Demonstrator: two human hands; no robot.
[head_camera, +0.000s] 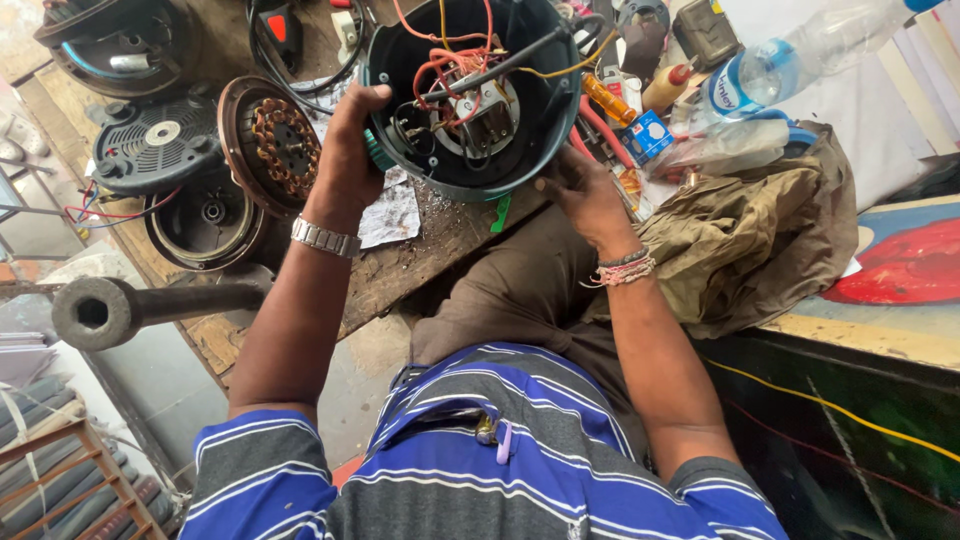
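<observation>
Now I am at the step of steadying the open motor housing (470, 95) so that I can look inside it, as I judge it. The housing is a round dark shell with a green rim. It rests tilted at the near edge of the wooden workbench (420, 250), with its open side turned up to me. Inside I see red and yellow wires (450, 60) and a metal block in the middle, and a dark rod (500, 65) lies across the opening.

My left hand (350, 150) grips the left rim of the housing, with the fingers curled over the edge and the thumb outside. The wrist with the metal watch (323, 238) is bent upward, and the forearm comes straight up from my body. My right hand (585, 195) lies against the lower right side of the housing, near the rim. The fingers are partly closed, but I cannot tell if they pinch something small or only press on the shell. The right wrist wears thread bracelets (625, 268).

To the left of the housing, on the same bench, lies a copper motor winding (275, 145), and further left a black vented cover (155, 140). A plastic bottle (790, 60) lies at the far right side, above a crumpled brown cloth (750, 240).

The next move, I think, needs one hand free for the wires, so the left hand must hold the housing firmly alone.
</observation>
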